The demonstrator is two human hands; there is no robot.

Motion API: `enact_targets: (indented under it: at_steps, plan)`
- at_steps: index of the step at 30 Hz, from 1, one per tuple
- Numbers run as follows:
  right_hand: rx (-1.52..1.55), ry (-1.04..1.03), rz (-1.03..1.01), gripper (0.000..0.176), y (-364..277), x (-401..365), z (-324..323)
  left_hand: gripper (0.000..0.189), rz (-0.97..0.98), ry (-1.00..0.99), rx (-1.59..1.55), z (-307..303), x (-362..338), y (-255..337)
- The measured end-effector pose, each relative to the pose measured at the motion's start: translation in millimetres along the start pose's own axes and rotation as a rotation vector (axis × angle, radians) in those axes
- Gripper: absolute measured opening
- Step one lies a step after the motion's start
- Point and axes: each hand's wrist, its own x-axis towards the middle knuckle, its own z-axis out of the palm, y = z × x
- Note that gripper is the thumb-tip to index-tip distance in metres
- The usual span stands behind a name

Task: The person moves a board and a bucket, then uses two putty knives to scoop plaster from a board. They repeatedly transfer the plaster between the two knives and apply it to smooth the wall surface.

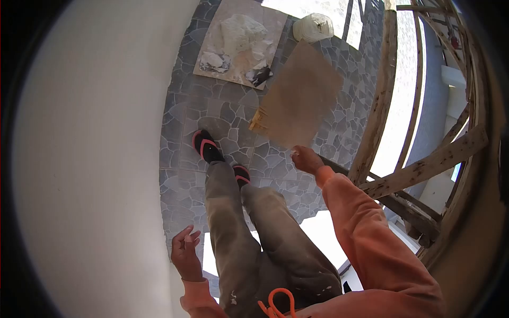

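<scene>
My right hand [306,160] is closed in front of me, with a small whitish bit showing at its fingertips; I cannot tell what it grips. In this view its fingers overlap the near corner of a flat brown sheet [305,93], which has a yellowish patch [258,121] at its left edge. My left hand [186,253] is low at the left, beside the pale wall [95,159]. Its fingers are loosely bent and apart, with nothing in them. Ahead on the floor, a board [209,40] bears a heap of white, plaster-like material [241,34].
A whitish bucket-like container [314,27] stands beyond the brown sheet. Wooden poles and planks [424,161] form a frame along the right side. The floor [228,114] has a grey stone pattern, with bright sunlit patches. My feet in flip-flops [207,146] are near the wall.
</scene>
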Motion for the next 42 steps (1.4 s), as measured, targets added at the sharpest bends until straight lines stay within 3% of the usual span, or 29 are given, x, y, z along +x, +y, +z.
enact_targets:
  at_steps: [2,3,6,8,11,14,17,20,22,26,33,38,42]
  plan:
    - [-0.023,-0.015,0.087,0.046,-46.1,10.5,-27.0,0.025,0.05,-0.051,0.046,0.3,14.3,12.8]
    - [-0.131,0.171,-0.056,0.047,-53.4,135.8,-88.7,0.025,0.237,-0.016,0.039,36.3,95.7,63.6]
    - [-0.553,0.361,-0.325,0.045,-64.5,206.5,-139.0,0.024,0.282,-0.025,0.078,50.5,124.6,104.0]
    - [-0.823,0.563,-0.374,0.045,-60.5,242.1,-165.6,0.023,0.292,-0.057,0.119,63.9,140.3,121.0]
    - [-1.013,0.515,-0.519,0.043,-55.4,296.0,-205.1,0.023,0.306,-0.103,0.16,89.0,171.4,141.6]
    - [-1.124,0.191,-0.574,0.035,-48.6,348.7,-228.2,0.023,0.312,-0.117,0.151,115.7,212.3,163.0]
    - [-1.003,-0.175,-0.32,0.018,-26.6,395.0,-218.8,0.024,0.271,-0.089,0.111,134.2,241.3,176.8]
    - [-1.061,-0.392,-0.367,0.017,-34.9,399.8,-229.0,0.024,0.196,-0.081,0.097,142.0,256.5,180.0]
    - [-1.014,-0.396,-0.417,0.013,-19.7,401.8,-214.2,0.024,0.173,-0.094,0.09,145.5,265.4,181.9]
    - [-0.957,-0.302,-0.553,0.008,-10.1,382.8,-210.2,0.023,0.205,-0.143,0.089,172.9,286.5,187.0]
    - [-1.053,-0.252,-0.532,0.013,12.5,368.1,-174.1,0.021,0.322,-0.361,0.151,251.0,307.3,211.9]
    - [-1.032,-0.145,-0.576,0.01,18.8,367.1,-203.6,0.022,0.235,-0.3,0.181,248.1,311.6,202.7]
    - [-1.045,-0.264,-0.351,0.016,24.9,378.6,-213.4,0.022,0.212,-0.269,0.206,241.1,324.6,187.8]
